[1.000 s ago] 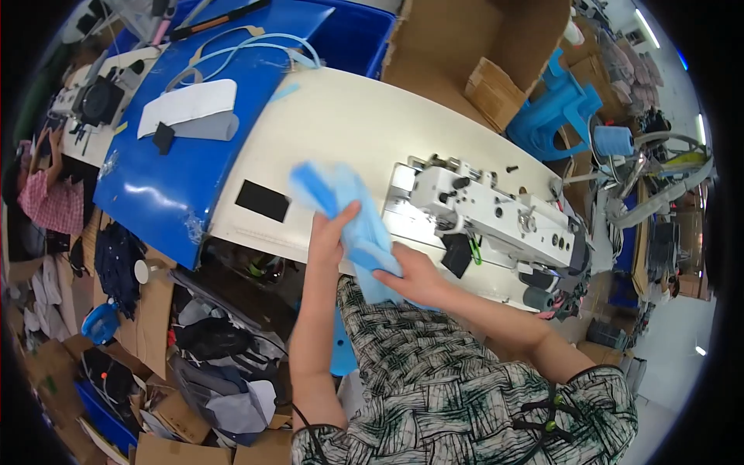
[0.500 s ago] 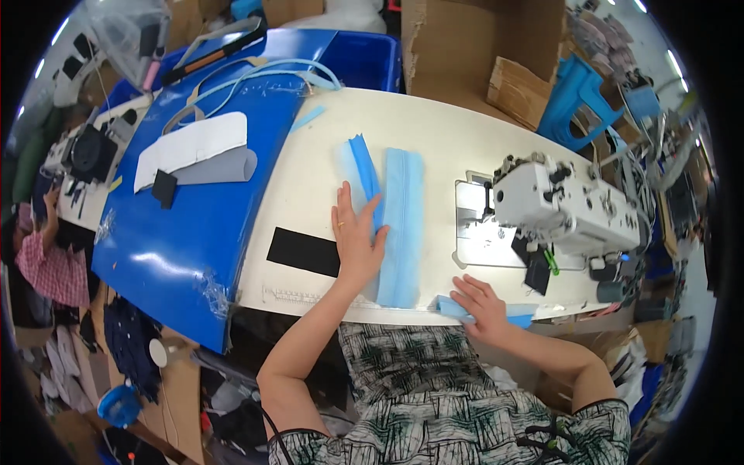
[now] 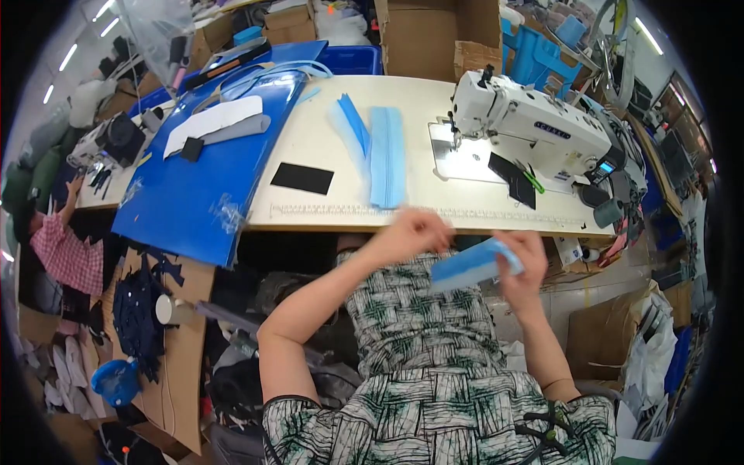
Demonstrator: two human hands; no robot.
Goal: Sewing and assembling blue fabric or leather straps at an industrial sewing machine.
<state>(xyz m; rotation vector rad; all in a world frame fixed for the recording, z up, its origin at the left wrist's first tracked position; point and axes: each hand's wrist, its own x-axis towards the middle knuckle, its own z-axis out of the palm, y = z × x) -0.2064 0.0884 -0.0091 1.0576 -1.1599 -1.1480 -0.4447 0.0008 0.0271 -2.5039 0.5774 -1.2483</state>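
Note:
My right hand (image 3: 524, 263) grips a folded light-blue fabric strip (image 3: 469, 266) by its right end, in front of the table edge and over my lap. Just left of that strip is my left hand (image 3: 415, 236); its fingers look bent but are smeared by motion, and whether anything is in them does not show. On the white table lies a long light-blue strip (image 3: 386, 159) with a line down its middle, like a zipper. A narrower, brighter blue strip (image 3: 353, 128) lies slantwise against its left side. Farther left rests a black rectangular piece (image 3: 302, 178).
A white sewing machine (image 3: 527, 112) stands at the right, with black fabric (image 3: 508, 177) and green-handled snips (image 3: 535, 181) beside it. A ruler scale (image 3: 341, 211) runs along the front edge. A blue sheet (image 3: 209, 174) covers the left side, bearing white and grey pieces (image 3: 217, 128). Another person (image 3: 66, 240) sits far left.
Both hands have left the tabletop and come over my lap. My right hand has lifted the light-blue strip from the front edge; my left hand has let go of the tabletop strips. The view has shifted.

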